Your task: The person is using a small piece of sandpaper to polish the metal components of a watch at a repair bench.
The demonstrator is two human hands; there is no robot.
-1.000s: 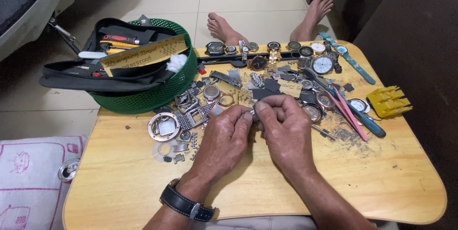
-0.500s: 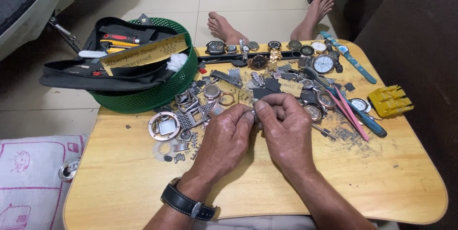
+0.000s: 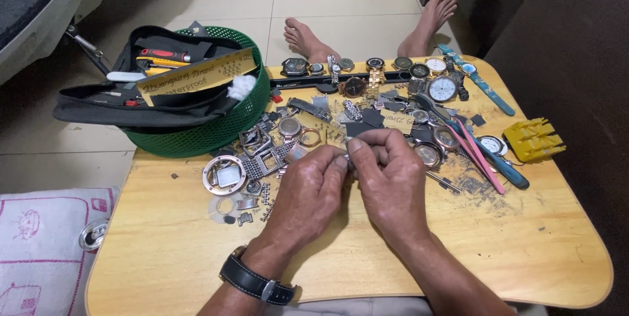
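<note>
Both hands, left hand (image 3: 308,188) and right hand (image 3: 390,182), are pinching a small metal part (image 3: 347,157) between fingertips, seemingly fitting it; next calls for fine, steady pressure.

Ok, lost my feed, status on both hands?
Left hand and right hand pinch a small metal part together. Watch parts close around.

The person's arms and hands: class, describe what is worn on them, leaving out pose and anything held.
Both forearms are bare, with no sleeves in view. The left hand has a black leather watch strap with pale stitching and a silver metal buckle round its wrist. The right hand wears no glove, and no strap or ring shows on it.
</note>
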